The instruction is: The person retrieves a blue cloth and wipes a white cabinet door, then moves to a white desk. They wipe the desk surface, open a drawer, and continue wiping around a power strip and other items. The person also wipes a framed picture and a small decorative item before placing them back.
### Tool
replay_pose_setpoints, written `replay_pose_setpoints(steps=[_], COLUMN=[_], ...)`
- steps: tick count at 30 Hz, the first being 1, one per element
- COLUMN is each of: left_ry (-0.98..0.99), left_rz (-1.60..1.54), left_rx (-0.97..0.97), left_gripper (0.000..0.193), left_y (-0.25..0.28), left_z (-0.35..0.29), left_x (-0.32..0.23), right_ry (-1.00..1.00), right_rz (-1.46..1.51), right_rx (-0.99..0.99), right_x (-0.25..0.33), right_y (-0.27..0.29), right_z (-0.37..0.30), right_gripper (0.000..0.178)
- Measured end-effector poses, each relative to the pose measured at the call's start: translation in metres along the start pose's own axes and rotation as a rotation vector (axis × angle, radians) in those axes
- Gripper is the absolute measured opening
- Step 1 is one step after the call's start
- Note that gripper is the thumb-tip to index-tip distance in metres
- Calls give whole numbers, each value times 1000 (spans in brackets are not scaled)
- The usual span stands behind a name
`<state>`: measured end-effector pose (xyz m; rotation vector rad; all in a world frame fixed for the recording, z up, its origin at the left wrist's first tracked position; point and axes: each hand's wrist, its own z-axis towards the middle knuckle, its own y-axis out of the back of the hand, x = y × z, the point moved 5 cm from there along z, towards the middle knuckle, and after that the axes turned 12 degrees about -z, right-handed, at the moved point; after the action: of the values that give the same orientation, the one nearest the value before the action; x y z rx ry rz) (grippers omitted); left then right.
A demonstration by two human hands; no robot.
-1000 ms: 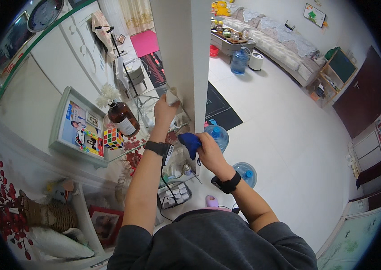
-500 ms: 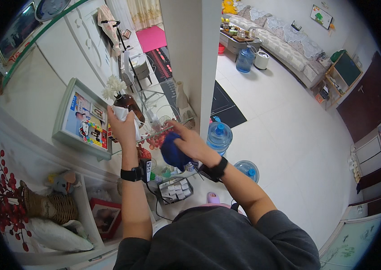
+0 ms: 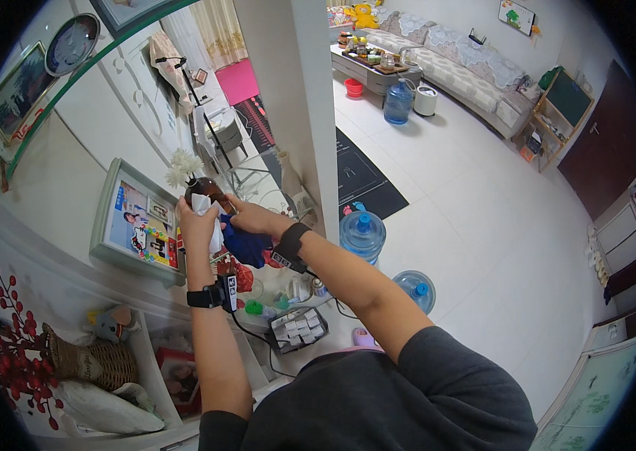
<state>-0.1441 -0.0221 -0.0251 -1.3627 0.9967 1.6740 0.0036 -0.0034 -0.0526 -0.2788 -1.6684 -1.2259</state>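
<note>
A round brown glass vase [image 3: 216, 197] with white flowers [image 3: 183, 167] stands in front of both my hands. My left hand [image 3: 197, 228] is closed on a crumpled white cloth [image 3: 216, 237] against the vase's near side; whether it also grips the vase is hidden. My right hand [image 3: 259, 219] is closed on a bunched dark blue cloth [image 3: 246, 245], its fingertips reaching the vase's right side. Just left of my left hand, a framed picture [image 3: 137, 222] leans in a pale green frame.
Below the hands are red decorations [image 3: 243, 274] and a dark basket of small white boxes [image 3: 299, 329]. A white pillar [image 3: 299, 113] rises at the right, with water jugs [image 3: 363, 234] on the floor beyond. Red berry stems [image 3: 21, 353] and a wicker basket [image 3: 100, 362] fill the lower left.
My right hand has moved left with the blue cloth, from clear of the vase to its side. My left hand stays close to the vase with the white cloth. The view has shifted slightly.
</note>
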Motion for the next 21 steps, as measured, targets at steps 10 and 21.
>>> replay_pose_setpoints(steps=[10, 21], left_ry=[-126, -73], left_rz=[55, -56], left_rx=[122, 201], left_gripper=[79, 74], left_y=[-66, -99], left_z=[31, 48], left_x=[6, 31], right_ry=[-63, -138], right_rz=[-114, -182], right_rx=[-328, -310], right_x=[-37, -34], right_y=[35, 32], right_z=[2, -58], right_gripper=[70, 73])
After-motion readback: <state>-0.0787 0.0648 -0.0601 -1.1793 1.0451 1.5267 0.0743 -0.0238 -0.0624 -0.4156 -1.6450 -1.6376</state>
